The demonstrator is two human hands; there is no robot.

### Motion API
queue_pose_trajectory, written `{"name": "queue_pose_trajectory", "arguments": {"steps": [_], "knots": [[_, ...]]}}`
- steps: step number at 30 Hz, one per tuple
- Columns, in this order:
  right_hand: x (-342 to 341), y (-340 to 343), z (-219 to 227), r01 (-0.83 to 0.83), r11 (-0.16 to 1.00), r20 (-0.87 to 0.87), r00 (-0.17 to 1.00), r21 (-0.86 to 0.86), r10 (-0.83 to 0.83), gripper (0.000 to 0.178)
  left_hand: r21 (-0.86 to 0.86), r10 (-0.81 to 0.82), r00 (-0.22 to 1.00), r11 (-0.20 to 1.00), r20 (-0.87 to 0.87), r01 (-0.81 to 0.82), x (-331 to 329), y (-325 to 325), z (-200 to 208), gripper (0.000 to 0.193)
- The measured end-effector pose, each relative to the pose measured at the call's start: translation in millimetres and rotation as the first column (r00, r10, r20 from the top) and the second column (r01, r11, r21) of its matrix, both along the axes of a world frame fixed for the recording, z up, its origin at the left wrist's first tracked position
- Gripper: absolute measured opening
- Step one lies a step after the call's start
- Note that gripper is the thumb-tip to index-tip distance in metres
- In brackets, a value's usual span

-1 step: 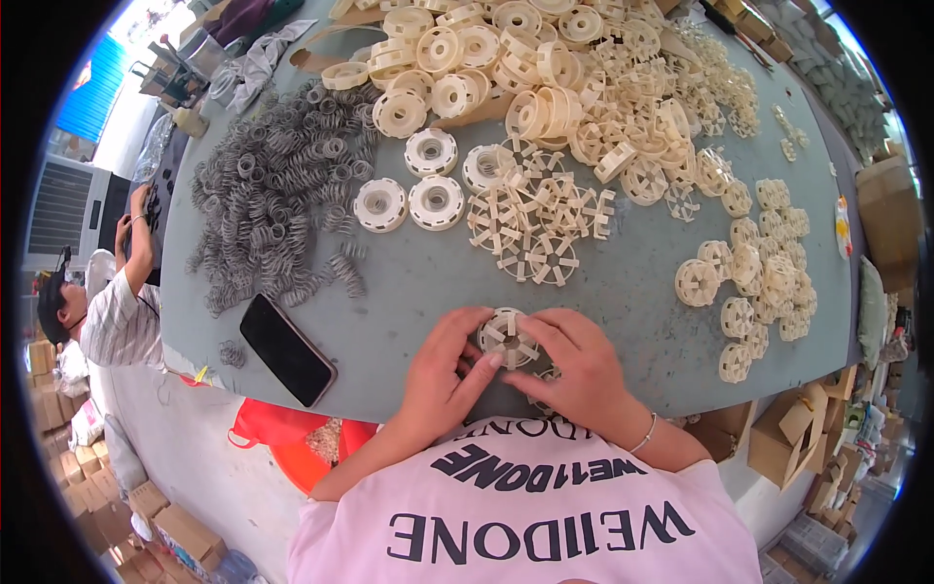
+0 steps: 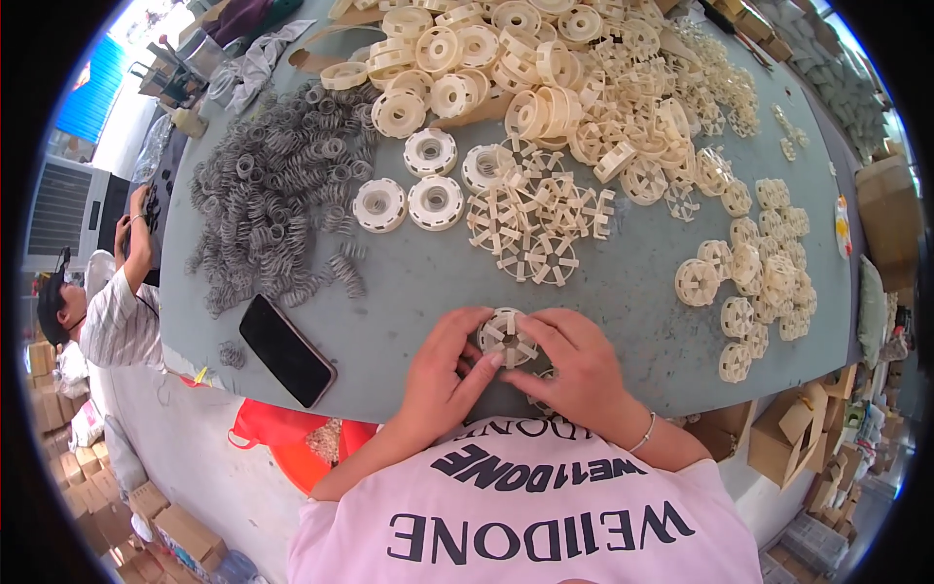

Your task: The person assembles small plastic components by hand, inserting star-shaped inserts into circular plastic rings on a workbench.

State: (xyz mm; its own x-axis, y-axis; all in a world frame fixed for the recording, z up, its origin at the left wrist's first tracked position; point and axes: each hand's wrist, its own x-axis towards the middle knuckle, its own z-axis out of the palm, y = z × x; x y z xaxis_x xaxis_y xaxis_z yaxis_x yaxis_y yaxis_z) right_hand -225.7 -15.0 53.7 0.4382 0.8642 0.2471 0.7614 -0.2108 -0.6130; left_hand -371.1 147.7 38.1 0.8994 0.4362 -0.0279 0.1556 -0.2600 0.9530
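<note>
Close to the table's near edge, my left hand (image 2: 446,370) and my right hand (image 2: 584,368) grip a round cream plastic housing (image 2: 507,338) from both sides. A spoked plastic piece shows in its face. Partly hidden beneath my right hand lies another spoked piece (image 2: 541,387). Beyond my hands is a loose pile of cream spoked pieces (image 2: 537,219). Several white rings with springs inside, one of them a ring (image 2: 436,202) at the front, stand left of that pile.
Grey coil springs (image 2: 268,195) heap at the left, with a black phone (image 2: 287,350) nearer me. Cream rings (image 2: 477,58) pile at the back. Round spoked assemblies (image 2: 769,263) cluster at the right. Another person (image 2: 122,311) works at the far left. An orange-red container (image 2: 297,453) stands below the table.
</note>
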Motion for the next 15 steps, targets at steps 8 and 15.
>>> {"name": "queue_pose_trajectory", "arguments": {"steps": [8, 15], "knots": [[-3.7, 4.7, -4.0, -0.002, 0.999, 0.139, 0.99, -0.038, 0.007, 0.064, 0.032, 0.035, 0.999, 0.999, -0.033, -0.034, 3.9, -2.9, -3.0, 0.053], [-14.6, 0.8, -17.7, -0.014, 0.995, 0.251, 0.967, -0.095, 0.038, 0.069, 0.173, 0.015, 0.999, 0.985, -0.048, -0.007, 5.1, -6.9, -2.4, 0.055]]}}
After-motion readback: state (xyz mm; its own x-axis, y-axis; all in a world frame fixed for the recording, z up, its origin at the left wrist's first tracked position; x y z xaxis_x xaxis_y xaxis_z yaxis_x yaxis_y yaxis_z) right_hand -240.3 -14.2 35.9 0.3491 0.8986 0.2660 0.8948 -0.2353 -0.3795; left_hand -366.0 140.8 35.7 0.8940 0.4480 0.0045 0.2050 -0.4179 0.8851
